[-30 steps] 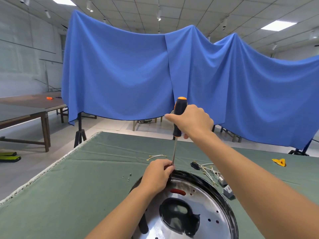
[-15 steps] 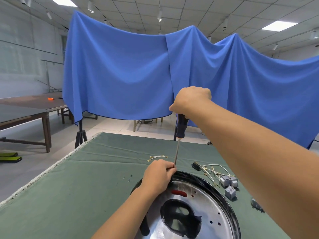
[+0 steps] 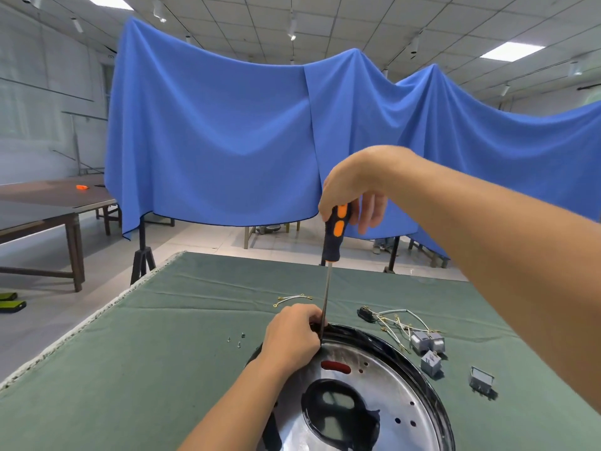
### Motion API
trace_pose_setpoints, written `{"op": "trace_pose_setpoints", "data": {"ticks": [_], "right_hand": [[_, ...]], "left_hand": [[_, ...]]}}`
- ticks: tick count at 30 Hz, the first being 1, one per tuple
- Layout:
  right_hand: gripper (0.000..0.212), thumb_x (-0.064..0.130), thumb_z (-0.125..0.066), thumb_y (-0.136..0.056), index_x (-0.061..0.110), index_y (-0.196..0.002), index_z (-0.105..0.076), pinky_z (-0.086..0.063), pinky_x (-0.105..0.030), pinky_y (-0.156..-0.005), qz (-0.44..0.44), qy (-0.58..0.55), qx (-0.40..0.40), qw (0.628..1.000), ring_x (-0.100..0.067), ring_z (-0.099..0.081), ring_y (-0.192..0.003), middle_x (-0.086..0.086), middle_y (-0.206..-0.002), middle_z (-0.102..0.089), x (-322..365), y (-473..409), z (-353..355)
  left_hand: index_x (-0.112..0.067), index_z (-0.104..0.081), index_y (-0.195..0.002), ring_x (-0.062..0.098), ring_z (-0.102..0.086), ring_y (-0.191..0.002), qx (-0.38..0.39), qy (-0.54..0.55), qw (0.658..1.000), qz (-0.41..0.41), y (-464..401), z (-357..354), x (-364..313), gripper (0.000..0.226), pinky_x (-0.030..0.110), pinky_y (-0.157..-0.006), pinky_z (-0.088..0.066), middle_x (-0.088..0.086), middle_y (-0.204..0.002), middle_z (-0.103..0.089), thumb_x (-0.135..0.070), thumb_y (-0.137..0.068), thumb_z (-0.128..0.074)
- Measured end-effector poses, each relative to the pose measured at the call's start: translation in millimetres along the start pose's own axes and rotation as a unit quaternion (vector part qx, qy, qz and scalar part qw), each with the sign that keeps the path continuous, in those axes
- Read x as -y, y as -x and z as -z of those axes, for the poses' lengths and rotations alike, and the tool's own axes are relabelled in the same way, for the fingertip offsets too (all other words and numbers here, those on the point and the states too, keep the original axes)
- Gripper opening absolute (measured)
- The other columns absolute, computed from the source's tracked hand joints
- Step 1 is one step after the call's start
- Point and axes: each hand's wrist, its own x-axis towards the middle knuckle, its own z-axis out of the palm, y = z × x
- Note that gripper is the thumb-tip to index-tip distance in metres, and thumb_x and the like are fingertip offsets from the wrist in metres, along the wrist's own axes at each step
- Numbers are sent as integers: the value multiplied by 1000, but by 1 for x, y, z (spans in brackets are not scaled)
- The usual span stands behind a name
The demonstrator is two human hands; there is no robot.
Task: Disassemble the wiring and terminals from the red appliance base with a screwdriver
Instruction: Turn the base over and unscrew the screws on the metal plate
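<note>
Wiring [image 3: 395, 320] lay in a loose bundle on the green tabletop [image 3: 146, 353], just beyond the right side of the base [image 3: 374, 385], with three small grey terminal blocks [image 3: 426, 345] beside it and a fourth grey part [image 3: 481, 380] further right. You had the base at the near edge of the tabletop, its shiny metal underside up, a red spot showing through a slot. Your left hand [image 3: 292, 336] curled over the far rim of the base, fingers closed around the spot where the screwdriver [image 3: 333, 242] shaft came down. Your right hand [image 3: 351, 190] pinched the top of the black-and-orange handle from above, the other fingers hanging loose, and the tool stood nearly upright. A short wire [image 3: 292, 298] lay apart, further back, and a few tiny screws [image 3: 237, 340] sat left of the base.
</note>
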Motion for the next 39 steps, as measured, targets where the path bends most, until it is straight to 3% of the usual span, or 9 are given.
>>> {"op": "trace_pose_setpoints", "data": {"ticks": [5,11,16,20,26,29,32,36,39], "right_hand": [[37,46,-54,-92,16,-71,-48,-32,-25,-53,3,166,-187,968,-18,-52,-61,0,-64,-51,1,-6,-21],[21,16,-61,-89,5,-107,-59,-57,-31,-58,77,-30,4,997,-25,-70,-71,-15,-95,-70,3,-3,-5],[42,54,-52,-91,14,-79,-57,-41,-27,-54,-6,138,-116,984,-20,-62,-55,-5,-67,-61,-2,1,-15],[28,25,-43,-98,12,-77,-56,-39,-25,-51,49,107,-115,986,-17,-53,-46,-4,-56,-60,-2,-6,-12],[26,20,-59,-92,4,-112,-55,-59,-34,-59,63,-21,0,998,-27,-71,-65,-18,-99,-67,-2,0,-8],[50,56,-59,-87,6,-88,-57,-57,-34,-65,23,40,-69,997,-27,-71,-56,-14,-75,-72,-2,1,-15],[37,39,-45,-96,9,-77,-54,-51,-30,-64,30,84,-113,990,-20,-65,-44,-9,-52,-67,-3,0,-16],[18,11,-55,-89,4,-105,-57,-59,-34,-66,94,-73,-17,993,-31,-72,-76,-16,-91,-71,-4,3,-10],[27,31,-63,-87,8,-99,-56,-58,-33,-60,88,-83,-34,992,-28,-71,-71,-12,-91,-70,-1,6,-17]], "left_hand": [[-22,-71,-98,20,-61,-93,5,-32,999,0,2,-1,0,40,33,-82,-52,-3,-99,-71,1,-75,-48],[-18,-73,-98,23,-63,-92,10,-29,999,12,1,-2,1,42,37,-83,-53,2,-98,-71,7,-74,-49],[-23,-76,-95,22,-63,-92,7,-36,999,18,0,-4,3,43,36,-82,-53,0,-97,-73,6,-74,-52],[-22,-76,-93,24,-64,-90,18,-67,997,18,1,-5,2,40,36,-79,-54,1,-94,-73,3,-73,-52],[-23,-75,-95,22,-63,-92,22,-93,995,17,2,-4,2,41,34,-80,-54,-1,-98,-72,2,-72,-51],[-21,-75,-95,22,-62,-94,20,-102,995,14,4,-4,1,40,32,-81,-52,-2,-100,-72,2,-73,-51],[-21,-75,-96,22,-62,-94,17,-106,994,11,5,-4,1,37,31,-80,-52,-1,-100,-72,1,-76,-52],[-20,-74,-94,26,-61,-93,21,-116,993,14,4,-4,0,36,32,-77,-51,3,-99,-71,1,-74,-51],[-19,-74,-93,28,-61,-92,21,-117,993,17,4,-4,0,36,32,-75,-50,4,-99,-70,1,-74,-50]]}}
